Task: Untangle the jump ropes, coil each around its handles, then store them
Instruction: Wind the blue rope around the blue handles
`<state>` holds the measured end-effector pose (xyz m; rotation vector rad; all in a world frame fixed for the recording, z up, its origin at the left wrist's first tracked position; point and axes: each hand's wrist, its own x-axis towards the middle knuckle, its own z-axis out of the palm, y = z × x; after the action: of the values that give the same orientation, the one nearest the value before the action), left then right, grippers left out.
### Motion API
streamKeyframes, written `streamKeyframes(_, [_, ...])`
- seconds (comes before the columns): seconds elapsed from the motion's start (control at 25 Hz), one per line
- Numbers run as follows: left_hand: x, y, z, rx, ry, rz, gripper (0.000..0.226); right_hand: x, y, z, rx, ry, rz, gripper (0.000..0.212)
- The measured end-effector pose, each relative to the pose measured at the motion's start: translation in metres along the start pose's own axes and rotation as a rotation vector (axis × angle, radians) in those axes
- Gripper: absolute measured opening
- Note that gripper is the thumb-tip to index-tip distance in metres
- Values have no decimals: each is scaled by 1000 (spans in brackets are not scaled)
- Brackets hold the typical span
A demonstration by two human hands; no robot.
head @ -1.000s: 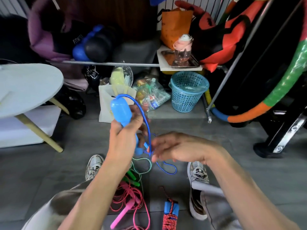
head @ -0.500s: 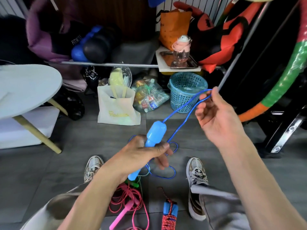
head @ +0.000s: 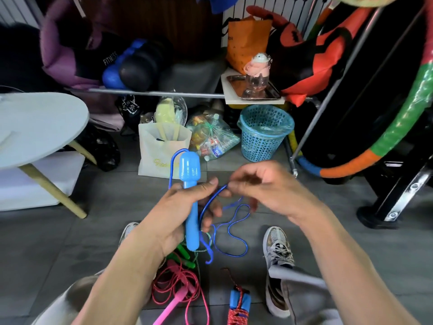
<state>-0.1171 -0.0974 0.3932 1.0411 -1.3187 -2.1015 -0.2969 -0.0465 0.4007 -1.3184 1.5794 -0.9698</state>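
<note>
The left hand (head: 178, 214) is wrapped round the blue handle (head: 190, 195), upright as a winding post; the right hand (head: 264, 186), at three o'clock, pinches the blue rope (head: 230, 227) taut; slack trails to the floor (head: 328, 231); pink rope (head: 178, 287) waits at six o'clock.

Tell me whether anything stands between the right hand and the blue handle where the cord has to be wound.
Nothing visible does. The right hand pinches the blue cord right beside the blue handle, which the left hand grips upright. Only open air lies between them; the loose loops hang below.
</note>
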Motion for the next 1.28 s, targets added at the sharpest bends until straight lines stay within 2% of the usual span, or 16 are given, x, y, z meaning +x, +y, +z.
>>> streamKeyframes(0.16, [2,-7,-7,213,69,6,29,5,26,-54,-36,909,63,10])
streamKeyframes(0.24, [-1,-8,-8,250,24,30,30,4,38,-68,-214,1003,93,17])
streamKeyframes(0.32, [-3,-8,-7,223,0,57,31,5,34,-52,-277,846,85,27])
streamKeyframes(0.4, [-2,-8,-5,141,28,81,31,-1,16,-18,59,440,51,36])
streamKeyframes(0.48, [-1,-8,-5,70,52,93,29,-6,-3,11,315,-52,65,30])
streamKeyframes(0.56, [-2,-7,-5,43,51,94,30,-8,-5,19,254,-245,39,21])
streamKeyframes(0.6, [-3,-7,-6,47,50,93,33,-5,-4,17,205,-196,18,15])
streamKeyframes(0.68, [-3,-7,-6,112,72,85,36,3,-1,7,114,59,-28,13])
streamKeyframes(0.76, [-1,-7,-9,200,101,64,35,9,4,-8,-17,419,-95,21])
streamKeyframes(0.88, [-3,-6,-16,244,105,61,32,10,18,-49,83,984,-97,21])
streamKeyframes(0.96, [-6,-4,-19,245,95,81,34,9,30,-64,55,1079,-13,9])
streamKeyframes(1.04, [-7,-4,-18,221,85,98,36,7,32,-53,-69,882,47,23])
streamKeyframes(1.12, [-6,-5,-17,171,76,98,37,1,18,-18,101,462,62,36])
streamKeyframes(1.2, [-7,-6,-15,126,61,109,34,-6,-2,18,323,-62,90,33])
streamKeyframes(1.24, [-8,-6,-14,112,49,116,32,-9,-10,28,315,-232,81,30])
streamKeyframes(1.28, [-10,-6,-13,107,36,115,32,-10,-10,31,282,-296,63,25])
